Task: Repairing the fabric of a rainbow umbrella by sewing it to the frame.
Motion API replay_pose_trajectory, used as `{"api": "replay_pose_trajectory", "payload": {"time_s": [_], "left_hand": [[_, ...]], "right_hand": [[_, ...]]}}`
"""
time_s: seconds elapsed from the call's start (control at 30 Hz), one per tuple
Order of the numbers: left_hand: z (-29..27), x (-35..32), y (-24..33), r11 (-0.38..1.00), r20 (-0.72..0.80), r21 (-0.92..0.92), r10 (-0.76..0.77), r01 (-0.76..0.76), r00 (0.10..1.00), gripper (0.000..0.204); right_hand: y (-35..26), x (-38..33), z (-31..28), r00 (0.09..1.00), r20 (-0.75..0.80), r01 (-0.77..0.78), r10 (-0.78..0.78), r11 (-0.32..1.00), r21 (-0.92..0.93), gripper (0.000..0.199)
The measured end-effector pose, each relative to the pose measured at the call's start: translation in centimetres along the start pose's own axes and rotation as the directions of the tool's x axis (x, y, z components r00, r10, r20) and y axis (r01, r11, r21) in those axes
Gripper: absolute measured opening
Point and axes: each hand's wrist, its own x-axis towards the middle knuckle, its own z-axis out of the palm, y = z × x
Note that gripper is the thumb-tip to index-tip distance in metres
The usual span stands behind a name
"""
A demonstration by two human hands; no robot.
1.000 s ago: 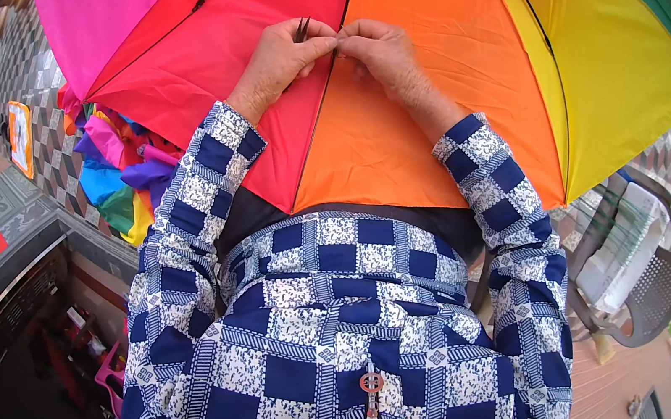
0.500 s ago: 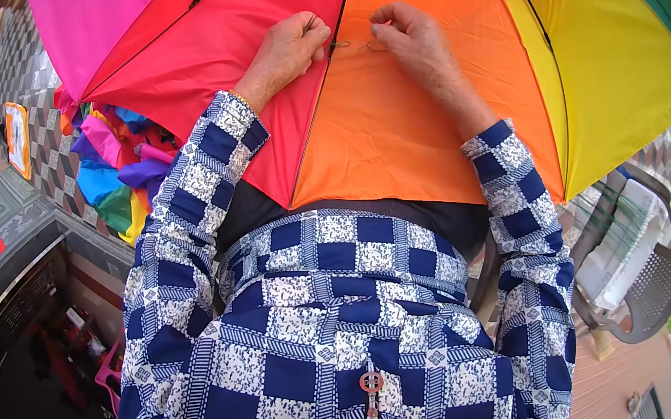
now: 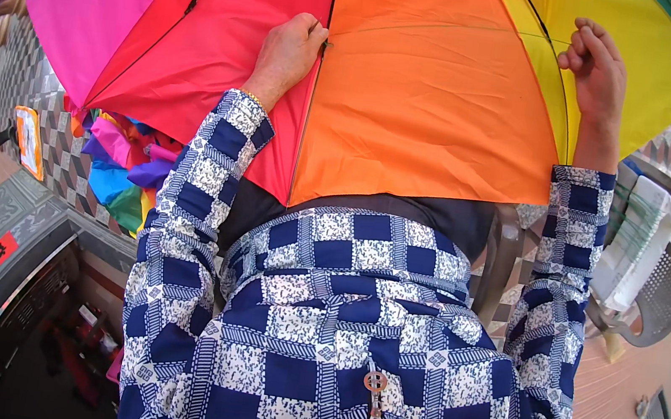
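Spread over my lap is a rainbow-coloured umbrella [image 3: 428, 120], with pink, red, orange, yellow and green panels and dark thin ribs. My left hand [image 3: 286, 50] is closed in a pinch at the rib where the red and orange panels meet. A small dark knot or joint shows just beside its fingertips. From there a thin thread [image 3: 461, 29] runs taut across the orange panel toward my right hand [image 3: 596, 66]. That hand is raised over the yellow panel with thumb and fingers pinched together. Whether a needle is between them is too small to tell.
A heap of coloured fabric [image 3: 117, 160] lies on the tiled floor at left, near an orange-edged white item [image 3: 29, 142]. To the right stands a grey plastic chair [image 3: 669, 283] with a white bundle [image 3: 641, 241] on it. A dark doorway [image 3: 58, 317] is at lower left.
My right hand has moved from the umbrella's middle seam far out to the right, drawing the thread straight. The left hand stays at the seam, its fingers now closer to the rib.
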Motion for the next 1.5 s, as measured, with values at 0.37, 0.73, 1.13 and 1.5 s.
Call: {"api": "replay_pose_trajectory", "payload": {"time_s": [0.37,0.73,1.13,1.5], "left_hand": [[-1.0,-0.5,0.2,0.998,0.064,0.033,-0.052,0.050,0.997,0.019],[-1.7,-0.9,0.8,0.949,0.217,-0.239,-0.154,0.205,0.964,0.009],[-1.2,-1.3,1.2,0.983,0.088,-0.176,-0.035,0.050,0.995,0.008],[-0.3,-1.7,0.0,0.954,-0.087,0.206,0.240,-0.218,0.967,0.013]], "right_hand": [[3.0,1.8,-4.7,0.999,0.027,-0.041,0.034,0.950,0.310,0.016],[2.8,2.1,-7.0,0.999,0.026,0.016,-0.029,0.917,0.399,0.016],[2.4,2.3,-8.3,0.996,-0.038,0.087,-0.079,0.913,0.398,0.017],[2.7,2.0,-7.4,0.997,-0.017,0.073,-0.072,0.915,0.396,0.016]]}}
